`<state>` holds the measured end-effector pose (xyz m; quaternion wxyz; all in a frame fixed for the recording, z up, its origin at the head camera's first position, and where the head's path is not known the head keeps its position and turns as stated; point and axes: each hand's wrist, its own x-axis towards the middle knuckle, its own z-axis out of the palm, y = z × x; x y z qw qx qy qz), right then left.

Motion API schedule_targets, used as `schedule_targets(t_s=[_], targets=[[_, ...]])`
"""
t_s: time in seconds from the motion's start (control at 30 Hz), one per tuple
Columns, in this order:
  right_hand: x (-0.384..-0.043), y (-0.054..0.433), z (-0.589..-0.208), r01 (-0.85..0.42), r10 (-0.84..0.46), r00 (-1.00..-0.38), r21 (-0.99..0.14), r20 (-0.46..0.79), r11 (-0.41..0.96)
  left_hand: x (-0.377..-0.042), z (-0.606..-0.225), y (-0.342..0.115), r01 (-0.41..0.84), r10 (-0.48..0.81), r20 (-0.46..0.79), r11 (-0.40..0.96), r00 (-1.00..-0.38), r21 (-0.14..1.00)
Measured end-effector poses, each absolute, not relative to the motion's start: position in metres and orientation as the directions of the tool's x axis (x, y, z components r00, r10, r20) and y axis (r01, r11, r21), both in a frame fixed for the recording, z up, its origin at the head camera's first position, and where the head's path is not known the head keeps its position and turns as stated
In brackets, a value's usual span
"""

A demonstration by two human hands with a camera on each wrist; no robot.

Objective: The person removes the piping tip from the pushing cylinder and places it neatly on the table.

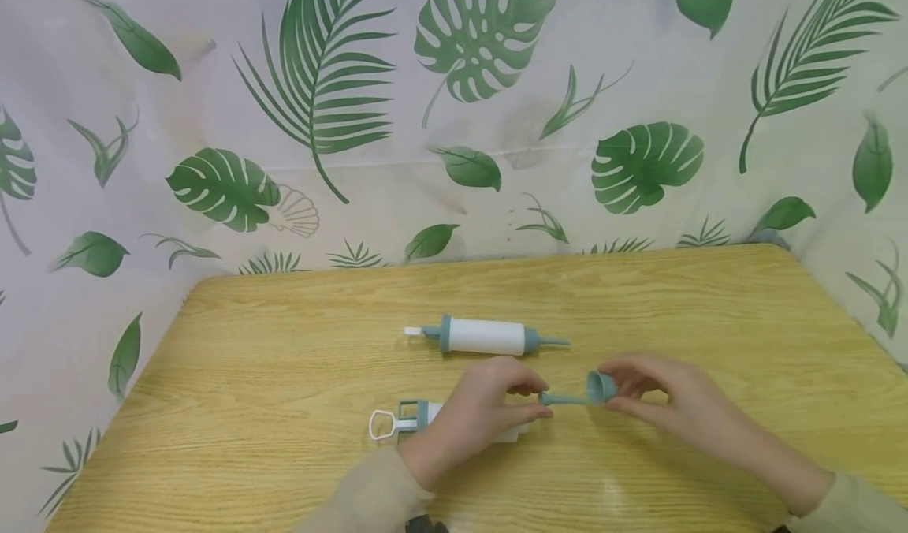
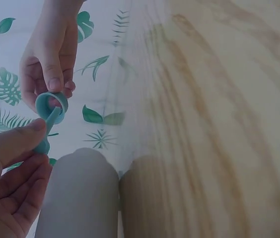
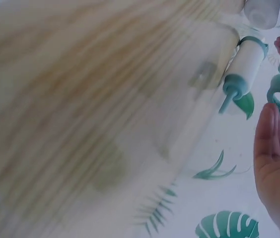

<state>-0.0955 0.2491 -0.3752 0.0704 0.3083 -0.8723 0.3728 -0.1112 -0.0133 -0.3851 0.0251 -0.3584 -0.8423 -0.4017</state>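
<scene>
My left hand [image 1: 489, 400] pinches the small end of a slim teal nozzle [image 1: 566, 399] between thumb and fingers. Facing it, my right hand [image 1: 663, 391] holds a teal ring-shaped cap [image 1: 601, 388] by its side. In the head view the nozzle's thin stem points right and meets the cap's outline. Seen from the left wrist, the stem [image 2: 53, 117] overlaps the mouth of the round cap [image 2: 41, 105]. A white syringe-like tube [image 1: 426, 413] with teal frame and white pull handle lies under my left hand, partly hidden by it.
Another white syringe-like tube [image 1: 488, 337], with teal ends and a thin tip pointing right, lies just beyond my hands. The wood-grain table [image 1: 269, 344] meets a leaf-patterned sheet [image 1: 383, 202] at its back and sides.
</scene>
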Motion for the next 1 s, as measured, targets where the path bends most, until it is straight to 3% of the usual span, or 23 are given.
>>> schedule_targets(t_s=[0.2,0.53,0.73,1.0], targets=[[-0.095,0.262,-0.379,-0.541,-0.489,-0.831,-0.59,0.265,0.6,-0.114,-0.388,-0.003,0.638,0.605,0.292,0.498,-0.741,0.588],[-0.097,0.278,-0.387,-0.65,-0.623,-0.747,-0.447,0.231,0.615,-0.113,-0.387,0.013,0.708,0.685,0.234,0.572,-0.69,0.415],[-0.096,0.28,-0.389,-0.603,-0.624,-0.774,-0.426,0.108,0.674,-0.113,-0.389,0.016,0.744,0.713,0.236,0.58,-0.66,0.33],[-0.096,0.278,-0.396,-0.682,-0.67,-0.717,-0.39,0.193,0.618,-0.114,-0.39,0.021,0.767,0.748,0.175,0.606,-0.64,0.212]])
